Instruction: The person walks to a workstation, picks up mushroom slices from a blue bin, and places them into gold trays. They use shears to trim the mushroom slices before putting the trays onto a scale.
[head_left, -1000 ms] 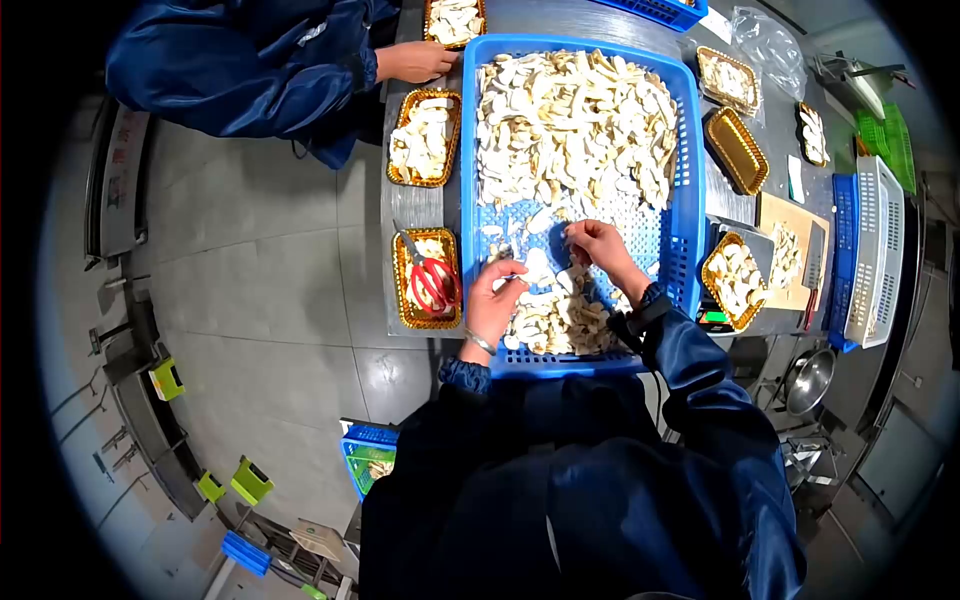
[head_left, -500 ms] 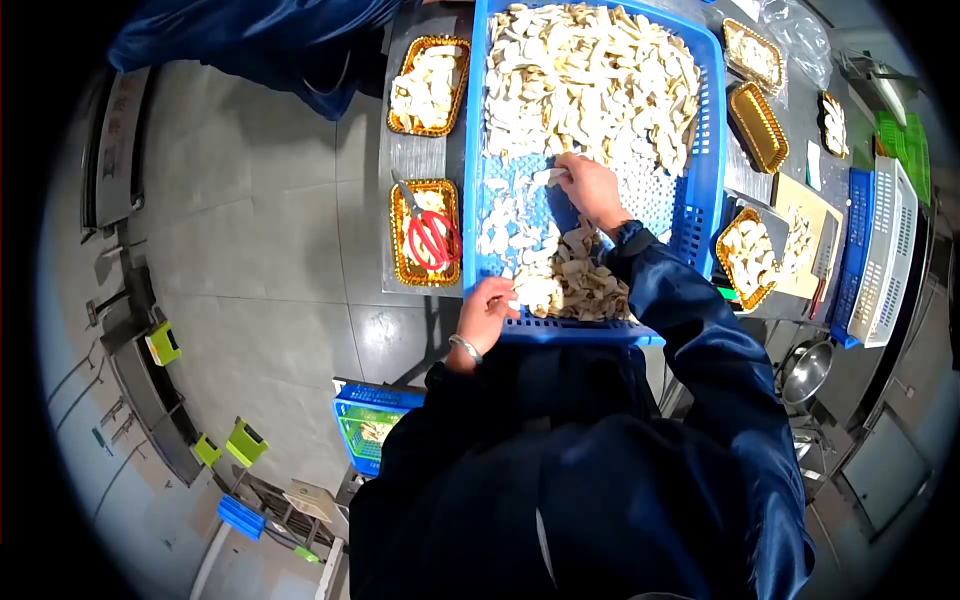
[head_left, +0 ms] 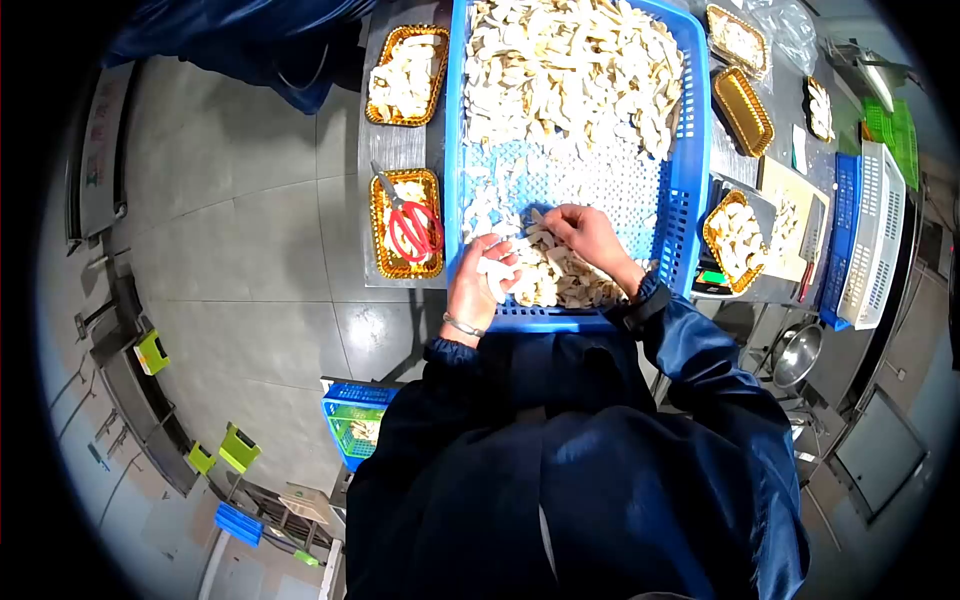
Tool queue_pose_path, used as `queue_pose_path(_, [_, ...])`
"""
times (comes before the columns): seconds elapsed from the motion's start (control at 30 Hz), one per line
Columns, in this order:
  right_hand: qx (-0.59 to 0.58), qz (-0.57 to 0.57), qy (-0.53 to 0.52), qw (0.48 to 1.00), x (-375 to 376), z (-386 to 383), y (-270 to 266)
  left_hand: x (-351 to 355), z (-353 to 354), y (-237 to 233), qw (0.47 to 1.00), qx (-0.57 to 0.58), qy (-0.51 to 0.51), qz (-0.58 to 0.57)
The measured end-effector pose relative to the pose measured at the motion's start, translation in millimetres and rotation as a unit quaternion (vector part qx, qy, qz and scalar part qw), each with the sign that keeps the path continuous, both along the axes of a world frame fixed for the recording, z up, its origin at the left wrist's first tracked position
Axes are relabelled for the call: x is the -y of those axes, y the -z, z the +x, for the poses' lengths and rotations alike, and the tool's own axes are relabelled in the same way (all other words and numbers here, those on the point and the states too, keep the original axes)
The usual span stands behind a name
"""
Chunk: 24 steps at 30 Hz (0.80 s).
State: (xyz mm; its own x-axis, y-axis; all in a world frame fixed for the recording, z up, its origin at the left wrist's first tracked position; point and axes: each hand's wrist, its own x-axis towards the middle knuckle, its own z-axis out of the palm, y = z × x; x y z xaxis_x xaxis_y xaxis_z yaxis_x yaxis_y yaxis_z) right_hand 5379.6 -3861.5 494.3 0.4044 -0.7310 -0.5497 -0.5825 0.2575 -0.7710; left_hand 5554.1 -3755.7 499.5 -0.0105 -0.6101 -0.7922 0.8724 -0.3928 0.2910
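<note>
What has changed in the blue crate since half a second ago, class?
The right hand drew back from the big heap to the near pile. The left hand lifted off the front rim of the blue crate and seems to grip a pale slice. The red scissors stay on their gold tray.

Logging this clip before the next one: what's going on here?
A person in a dark blue jacket stands at a blue crate of pale slices. The left hand grips a few of them over the near pile; the right hand rests its fingers on that pile. Left of the crate, red scissors lie in a gold tray.
</note>
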Motion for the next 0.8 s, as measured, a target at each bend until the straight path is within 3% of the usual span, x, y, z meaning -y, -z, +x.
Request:
queue_pose_path(0.03, [-0.053, -0.103, -0.045, 0.992, -0.5, -4.9, 12.9, -1.0, 2.6, 0.4, 1.000, 0.002, 0.001, -0.001])
queue_pose_path(0.07, [-0.119, -0.096, -0.131, 0.980, -2.0, -2.9, 10.3, -0.9, 7.3, 0.1, 0.999, 0.027, 0.020, -0.007])
queue_pose_path(0.17, [-0.114, -0.087, -0.213, 0.966, -30.1, 5.8, 15.9, -3.1, 16.2, -1.2, 0.997, 0.059, 0.040, -0.037])
queue_pose_path(0.23, [-0.137, -0.140, -0.260, 0.945, -44.8, 12.3, 19.2, -3.1, 17.8, -2.6, 0.994, 0.077, 0.051, -0.051])
queue_pose_path(0.3, [-0.165, -0.094, -0.263, 0.946, -46.2, 16.7, 14.3, -5.4, 19.7, 0.3, 0.996, 0.062, 0.047, -0.054])
queue_pose_path(0.37, [-0.078, -0.069, -0.193, 0.976, -46.6, 5.9, 19.5, -10.3, 19.2, -0.8, 0.993, 0.070, 0.083, -0.054])
queue_pose_path(0.4, [-0.016, 0.036, -0.102, 0.994, -45.2, 1.7, 17.7, -13.3, 19.3, -3.5, 0.990, 0.085, 0.105, -0.048])
queue_pose_path(0.43, [0.046, 0.139, -0.008, 0.989, -43.2, -2.8, 15.8, -15.5, 16.5, -6.2, 0.985, 0.108, 0.124, -0.047])
queue_pose_path(0.47, [0.136, 0.284, 0.063, 0.947, -35.3, -7.1, 4.6, -15.9, 13.5, -6.7, 0.982, 0.116, 0.147, -0.040])
queue_pose_path(0.5, [0.168, 0.317, 0.133, 0.924, -35.9, -7.8, -5.7, -14.1, 9.9, -9.2, 0.977, 0.125, 0.170, -0.034])
queue_pose_path(0.57, [0.196, 0.331, 0.181, 0.905, -35.7, -6.8, -24.5, -7.2, -0.9, -20.1, 0.953, 0.174, 0.244, -0.051])
queue_pose_path(0.67, [0.235, 0.306, 0.151, 0.910, -44.6, -0.6, -36.7, 1.2, -21.3, -21.9, 0.956, 0.155, 0.209, -0.133])
queue_pose_path(0.8, [0.214, 0.270, 0.131, 0.930, -49.1, 0.7, -44.6, -0.3, -19.2, -20.7, 0.952, 0.213, 0.190, -0.109])
